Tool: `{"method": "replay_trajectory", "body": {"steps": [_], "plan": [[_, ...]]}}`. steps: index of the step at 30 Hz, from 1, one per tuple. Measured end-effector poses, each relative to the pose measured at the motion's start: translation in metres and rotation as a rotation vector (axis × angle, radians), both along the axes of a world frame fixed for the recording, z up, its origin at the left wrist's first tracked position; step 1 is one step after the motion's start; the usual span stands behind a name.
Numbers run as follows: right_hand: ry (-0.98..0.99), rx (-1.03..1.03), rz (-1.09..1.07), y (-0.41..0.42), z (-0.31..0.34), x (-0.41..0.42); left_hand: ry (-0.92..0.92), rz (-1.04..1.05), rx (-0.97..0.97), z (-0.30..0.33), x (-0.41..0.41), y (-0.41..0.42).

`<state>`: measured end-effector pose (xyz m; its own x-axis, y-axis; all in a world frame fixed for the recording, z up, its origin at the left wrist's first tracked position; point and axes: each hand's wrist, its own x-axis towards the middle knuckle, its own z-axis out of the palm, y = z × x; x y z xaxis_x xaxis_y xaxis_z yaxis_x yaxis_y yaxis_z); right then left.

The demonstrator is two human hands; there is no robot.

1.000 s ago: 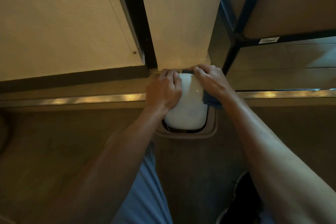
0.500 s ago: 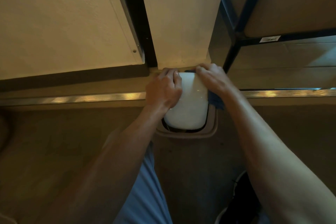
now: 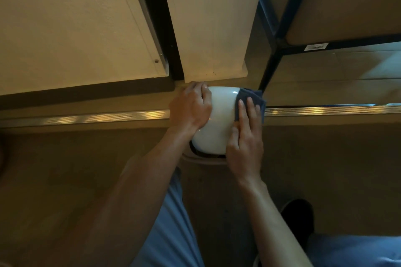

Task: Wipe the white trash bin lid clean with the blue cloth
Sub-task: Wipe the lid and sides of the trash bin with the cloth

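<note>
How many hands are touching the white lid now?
2. The left hand grips the white lid's left side; the right hand presses the blue cloth on its right side.

Glossy white domed lid point(image 3: 217, 119) tilted up over its bin, folded blue cloth point(image 3: 251, 98) against its right side

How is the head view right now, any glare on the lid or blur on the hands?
Head view: dim, warm-tinted light; small glints on the white lid near the blue cloth; left hand and right hand are reasonably sharp; the floor and legs below sit in deep shadow; straight edges bow from the wide-angle lens.
</note>
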<state>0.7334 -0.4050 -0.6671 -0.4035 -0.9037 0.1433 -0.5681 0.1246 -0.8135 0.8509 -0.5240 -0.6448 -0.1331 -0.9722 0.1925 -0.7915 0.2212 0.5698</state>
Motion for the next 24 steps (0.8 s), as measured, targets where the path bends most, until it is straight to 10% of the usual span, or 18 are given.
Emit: {"method": "replay_trajectory", "body": {"steps": [9, 20, 24], "plan": [[-0.250, -0.011, -0.073, -0.016, 0.008, -0.017, -0.007, 0.028, -0.020, -0.007, -0.002, 0.000], [0.214, 0.007, 0.000, -0.028, 0.006, -0.003, -0.031, 0.047, -0.010, -0.006, -0.006, -0.003], [0.043, -0.021, 0.011, 0.019, -0.013, 0.012, -0.019, 0.032, 0.006, -0.005, -0.003, -0.004]]}}
